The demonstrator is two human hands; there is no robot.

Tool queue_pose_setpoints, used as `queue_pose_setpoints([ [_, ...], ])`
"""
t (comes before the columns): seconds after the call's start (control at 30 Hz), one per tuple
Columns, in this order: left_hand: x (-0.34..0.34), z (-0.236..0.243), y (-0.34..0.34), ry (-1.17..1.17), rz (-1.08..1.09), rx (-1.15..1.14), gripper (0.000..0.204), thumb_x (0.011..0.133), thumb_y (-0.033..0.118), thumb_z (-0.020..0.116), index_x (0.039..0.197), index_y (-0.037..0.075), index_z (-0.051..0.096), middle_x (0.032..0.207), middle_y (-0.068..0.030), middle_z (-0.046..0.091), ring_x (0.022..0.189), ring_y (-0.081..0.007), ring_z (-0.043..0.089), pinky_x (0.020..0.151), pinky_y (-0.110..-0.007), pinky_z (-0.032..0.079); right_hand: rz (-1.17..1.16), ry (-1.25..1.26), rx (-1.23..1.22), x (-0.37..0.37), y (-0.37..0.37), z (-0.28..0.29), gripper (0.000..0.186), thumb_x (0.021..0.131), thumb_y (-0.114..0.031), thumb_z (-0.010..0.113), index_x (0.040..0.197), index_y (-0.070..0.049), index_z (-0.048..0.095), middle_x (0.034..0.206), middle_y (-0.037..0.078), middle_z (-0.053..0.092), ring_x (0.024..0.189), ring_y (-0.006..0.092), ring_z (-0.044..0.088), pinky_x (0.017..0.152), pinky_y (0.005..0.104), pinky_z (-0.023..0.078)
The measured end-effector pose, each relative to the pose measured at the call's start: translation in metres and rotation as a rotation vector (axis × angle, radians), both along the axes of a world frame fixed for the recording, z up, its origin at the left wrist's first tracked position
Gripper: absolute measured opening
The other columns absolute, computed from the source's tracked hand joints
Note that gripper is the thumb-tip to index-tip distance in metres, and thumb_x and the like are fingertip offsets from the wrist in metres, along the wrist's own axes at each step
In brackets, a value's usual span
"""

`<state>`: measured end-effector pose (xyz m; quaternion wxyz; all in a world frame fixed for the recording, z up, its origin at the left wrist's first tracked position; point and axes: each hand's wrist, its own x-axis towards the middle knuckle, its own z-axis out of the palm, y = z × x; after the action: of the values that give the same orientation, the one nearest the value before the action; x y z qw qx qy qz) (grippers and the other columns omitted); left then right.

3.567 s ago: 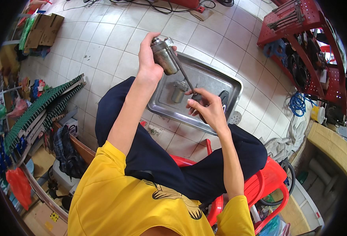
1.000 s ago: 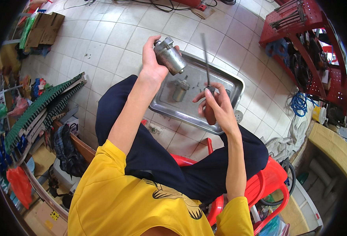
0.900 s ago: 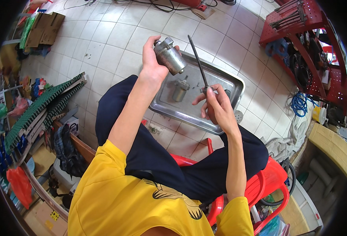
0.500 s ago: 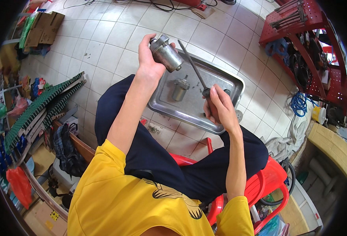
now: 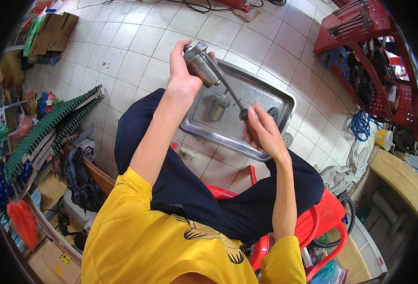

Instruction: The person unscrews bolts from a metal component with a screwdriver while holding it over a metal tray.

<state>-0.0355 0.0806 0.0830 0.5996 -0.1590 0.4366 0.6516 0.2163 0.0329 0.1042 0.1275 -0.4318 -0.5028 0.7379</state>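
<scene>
Our left hand [image 5: 184, 71] far, fingers wrapping a cylinder [image 5: 202, 68], right hand [image 5: 263, 130] near, curled round a screwdriver [image 5: 231, 92], floor tiles [image 5: 261, 45] beyond the tray [image 5: 265, 83] rim.

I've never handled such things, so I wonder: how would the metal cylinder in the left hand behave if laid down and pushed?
The metal cylinder would probably be stiff and rather heavy, since its outside looks metallic. Its rounded shape could let it roll, but the lug jutting out at one end may stop it.

The head-worn fisheye looks down — close over the yellow shirt [image 5: 138, 236] — toward the tray [image 5: 261, 94].
</scene>
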Motion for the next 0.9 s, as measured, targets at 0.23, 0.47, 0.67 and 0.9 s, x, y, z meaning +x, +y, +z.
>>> queue_pose_setpoints([
  [0.23,0.0,0.003,0.001,0.081,-0.009,-0.018,0.034,0.087,0.035,0.065,0.091,0.001,0.061,0.085,-0.0208,0.067,0.083,-0.0337,0.065,0.082,-0.051,0.055,0.005,0.053,-0.208,0.001,0.003,0.008,0.047,0.11,-0.048,0.035,0.105,-0.005,0.052,0.061,0.003,0.048,0.042,0.0065,0.038,0.038,0.0217,0.029],
  [0.47,0.002,0.007,0.0,0.093,-0.059,0.014,0.034,0.087,0.035,0.066,0.091,0.001,0.062,0.084,-0.0196,0.067,0.081,-0.0319,0.066,0.08,-0.049,0.056,-0.012,0.3,-0.564,0.007,0.009,-0.001,0.046,0.108,-0.049,0.043,0.101,-0.005,0.053,0.062,0.004,0.053,0.042,0.0082,0.041,0.035,0.0233,0.028],
  [0.67,0.002,0.004,0.0,0.161,-0.022,0.034,0.035,0.086,0.035,0.066,0.092,0.001,0.061,0.084,-0.0189,0.066,0.079,-0.0314,0.066,0.079,-0.049,0.057,-0.219,0.046,0.091,-0.01,-0.007,-0.015,0.029,0.099,-0.029,0.069,0.098,-0.007,0.051,0.065,0.003,0.056,0.05,0.0077,0.048,0.045,0.0226,0.034],
  [0.9,0.004,0.011,0.0,0.264,0.083,-0.028,0.035,0.085,0.034,0.066,0.094,0.001,0.059,0.083,-0.0197,0.066,0.078,-0.0319,0.067,0.078,-0.048,0.057,-0.067,-0.163,0.244,-0.009,-0.01,-0.018,0.035,0.104,-0.036,0.059,0.1,-0.002,0.062,0.071,0.0,0.05,0.067,0.0086,0.046,0.06,0.0267,0.039],
])
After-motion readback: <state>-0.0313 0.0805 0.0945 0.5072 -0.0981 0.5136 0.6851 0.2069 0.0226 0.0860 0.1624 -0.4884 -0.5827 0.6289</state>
